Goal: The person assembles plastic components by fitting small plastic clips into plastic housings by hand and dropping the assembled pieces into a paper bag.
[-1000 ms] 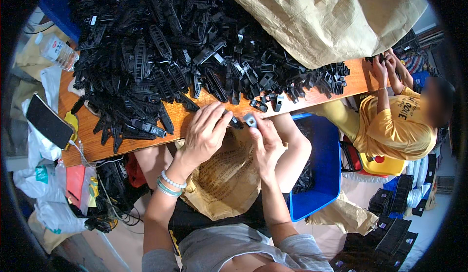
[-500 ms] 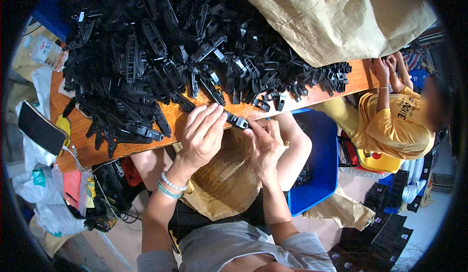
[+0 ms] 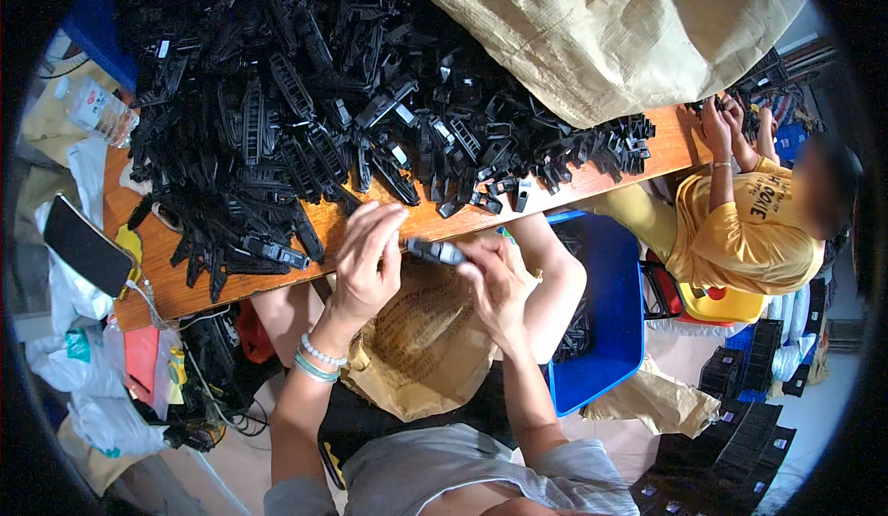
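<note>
Beside a glossy orange-brown wooden table (image 3: 680, 139), the right hand (image 3: 500, 285) is pinching a slim black-and-grey plastic part (image 3: 433, 251) above a crumpled brown paper bag (image 3: 421, 354); the left hand (image 3: 367, 262) is hovering alongside, apparently empty, fingers loosely parted. A slipping one-handed pinch could be sending it bagward.

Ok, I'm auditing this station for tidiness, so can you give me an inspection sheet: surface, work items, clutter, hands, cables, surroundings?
Surface: wooden table, mostly covered.
Work items: large pile of black parts; one dark part in hand, blurred.
Clutter: phone, clear bottle and white plastic bags at left.
Hands: right hand grips the dark part; left hand open beside it.
Cables: white cable by the phone; dark cables lower left.
Surroundings: tan sack at far right of the pile; blue bin and person in yellow at right.
</note>
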The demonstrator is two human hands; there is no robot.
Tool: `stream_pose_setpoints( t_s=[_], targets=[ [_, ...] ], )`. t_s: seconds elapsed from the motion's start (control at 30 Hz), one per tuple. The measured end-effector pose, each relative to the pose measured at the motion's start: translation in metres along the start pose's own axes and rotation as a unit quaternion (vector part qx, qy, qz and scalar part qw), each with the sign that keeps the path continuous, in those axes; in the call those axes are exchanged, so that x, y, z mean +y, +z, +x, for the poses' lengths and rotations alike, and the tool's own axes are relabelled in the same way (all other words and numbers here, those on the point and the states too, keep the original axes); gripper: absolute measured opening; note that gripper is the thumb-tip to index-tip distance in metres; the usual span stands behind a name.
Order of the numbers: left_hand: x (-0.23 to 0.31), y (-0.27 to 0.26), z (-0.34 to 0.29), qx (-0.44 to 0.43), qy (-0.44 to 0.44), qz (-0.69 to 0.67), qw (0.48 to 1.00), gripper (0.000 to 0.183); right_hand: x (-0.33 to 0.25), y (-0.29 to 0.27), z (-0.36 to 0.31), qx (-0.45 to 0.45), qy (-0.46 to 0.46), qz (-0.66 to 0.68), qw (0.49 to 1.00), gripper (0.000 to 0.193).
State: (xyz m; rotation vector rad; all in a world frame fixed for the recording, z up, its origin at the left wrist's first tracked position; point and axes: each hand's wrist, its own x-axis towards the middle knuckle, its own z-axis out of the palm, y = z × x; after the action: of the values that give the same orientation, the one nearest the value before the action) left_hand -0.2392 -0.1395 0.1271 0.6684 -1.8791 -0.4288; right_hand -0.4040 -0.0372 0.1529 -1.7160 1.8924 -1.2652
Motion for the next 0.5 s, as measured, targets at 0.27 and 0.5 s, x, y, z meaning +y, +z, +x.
stream_pose_setpoints(
  t_s=[0.27,0.5],
  targets=[
    [-0.003,0.002,0.046,-0.152,-0.009,0.248,0.957,0.046,0.022,0.002,0.028,0.056,-0.085,-0.067,0.993,0.041],
    [-0.014,0.003,0.034,-0.165,0.06,0.247,0.953,0.033,0.04,0.004,0.068,0.011,-0.167,-0.212,0.963,0.046]
  ],
)
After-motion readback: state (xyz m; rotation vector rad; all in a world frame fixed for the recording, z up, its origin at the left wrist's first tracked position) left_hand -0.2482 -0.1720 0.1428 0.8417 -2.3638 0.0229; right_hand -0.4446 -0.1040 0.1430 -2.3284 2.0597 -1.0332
